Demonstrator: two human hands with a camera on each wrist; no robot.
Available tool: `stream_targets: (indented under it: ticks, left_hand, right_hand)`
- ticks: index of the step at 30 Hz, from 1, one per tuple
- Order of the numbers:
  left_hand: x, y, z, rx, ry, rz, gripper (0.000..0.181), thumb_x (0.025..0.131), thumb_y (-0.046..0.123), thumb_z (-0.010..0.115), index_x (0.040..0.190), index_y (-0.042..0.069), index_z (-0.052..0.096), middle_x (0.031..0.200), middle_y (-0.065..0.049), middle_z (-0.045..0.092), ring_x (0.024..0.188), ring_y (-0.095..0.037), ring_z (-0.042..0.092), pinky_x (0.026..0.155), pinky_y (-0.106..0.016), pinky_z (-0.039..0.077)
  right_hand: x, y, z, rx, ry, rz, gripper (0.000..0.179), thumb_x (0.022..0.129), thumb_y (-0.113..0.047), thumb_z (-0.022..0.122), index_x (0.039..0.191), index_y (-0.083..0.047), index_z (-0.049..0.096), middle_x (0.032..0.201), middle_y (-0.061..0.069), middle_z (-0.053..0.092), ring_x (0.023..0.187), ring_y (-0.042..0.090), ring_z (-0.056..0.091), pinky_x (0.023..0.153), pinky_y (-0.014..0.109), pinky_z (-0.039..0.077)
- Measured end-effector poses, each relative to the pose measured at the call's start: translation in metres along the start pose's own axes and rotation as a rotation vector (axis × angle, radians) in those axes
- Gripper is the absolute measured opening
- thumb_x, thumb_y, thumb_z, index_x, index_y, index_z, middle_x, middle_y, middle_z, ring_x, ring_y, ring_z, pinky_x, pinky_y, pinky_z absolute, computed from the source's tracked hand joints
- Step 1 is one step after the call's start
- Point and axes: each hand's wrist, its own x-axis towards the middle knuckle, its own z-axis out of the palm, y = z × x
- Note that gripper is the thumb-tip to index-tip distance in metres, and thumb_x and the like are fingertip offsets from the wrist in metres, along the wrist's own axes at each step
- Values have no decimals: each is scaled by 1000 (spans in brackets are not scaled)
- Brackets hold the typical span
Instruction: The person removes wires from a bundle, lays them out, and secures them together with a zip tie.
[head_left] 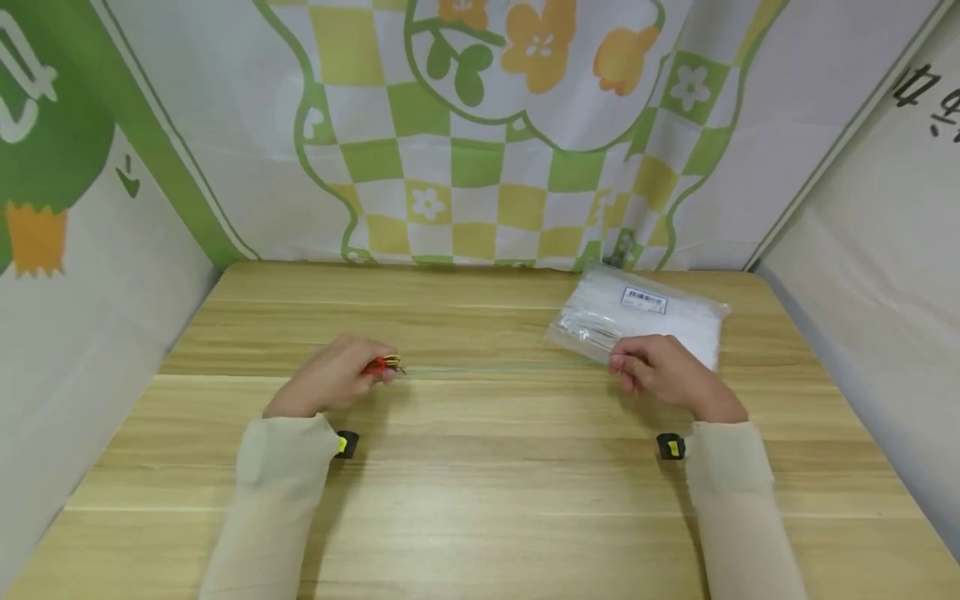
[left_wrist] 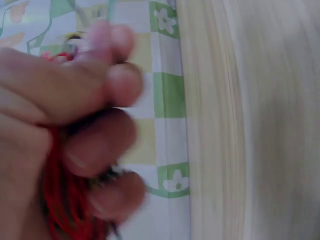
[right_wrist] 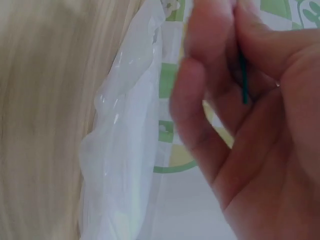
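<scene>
A: Starting nearest, anything to note?

B: Pale sleeves over a wood-grained table, with small black bands showing beside the cuffs, marked with yellow.

A: And the grip on the left?

B: Closed, with fingers wrapped around a red bundle in the left hand. Yellowish and dark ends poking out past the fingertips. Blurred in the left wrist view, but plainly held.

A: On the right?

B: Closed too, pinching a thin green strand in the fingertips of the right hand, with a short end pointing back toward the palm. Cannot tell whether wire or thread.

A: Running where?

B: Across from hand to hand, nearly straight.

A: Step in hand, then?

B: Seemingly drawing one strand out straight from the bundle. Probably calls next for a firm hold on both sides and an even, gentle pull, without snagging the rest.

A: Farther off?

B: Just behind the right hand, a clear plastic bag, packed white, with a barcode label on top. Beyond, at the table's back edge, a checked, flowered cloth.
</scene>
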Motion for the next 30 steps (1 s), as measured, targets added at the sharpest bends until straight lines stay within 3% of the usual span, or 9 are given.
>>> stream_targets:
  ticks: [5, 12, 16, 22, 30]
  left_hand:
    - [-2, 0, 1, -33, -110, -104, 22, 102, 14, 70, 82, 13, 60, 68, 5, 40, 63, -11, 38, 60, -27, 33]
    - [-3, 1, 3, -91, -185, -186, 25, 104, 22, 69, 82, 14, 58, 69, 3, 44, 65, -13, 41, 63, -30, 36]
    - [-4, -2, 5, -92, -188, -192, 30, 105, 26, 67, 79, 14, 56, 69, 3, 46, 64, -13, 42, 65, -30, 38]
    - [-7, -6, 3, -92, -186, -211, 33, 105, 29, 67, 78, 14, 56, 69, 2, 48, 64, -13, 43, 67, -30, 39]
    - [-7, -7, 1, -66, -157, -231, 32, 106, 30, 66, 80, 14, 57, 68, 3, 45, 62, -13, 40, 63, -30, 37]
  right_hand:
    - [0, 2, 2, 29, -32, 11, 21, 109, -8, 57, 93, -7, 72, 71, 0, 66, 64, 10, 61, 66, 24, 51]
    - [7, 12, 13, -30, -80, -5, 22, 109, -14, 58, 93, -12, 73, 70, -6, 65, 69, 6, 58, 77, 26, 49]
    - [10, 8, 18, -60, -106, -17, 23, 108, -15, 60, 89, -13, 73, 69, -7, 65, 72, 7, 56, 82, 30, 49]
    - [13, 4, 23, -43, -124, 3, 22, 107, -15, 61, 90, -12, 74, 71, -4, 65, 68, 7, 56, 77, 27, 48]
    - [12, 1, 24, -96, -88, 0, 19, 107, -17, 62, 96, -13, 77, 70, -5, 64, 70, 8, 57, 77, 32, 50]
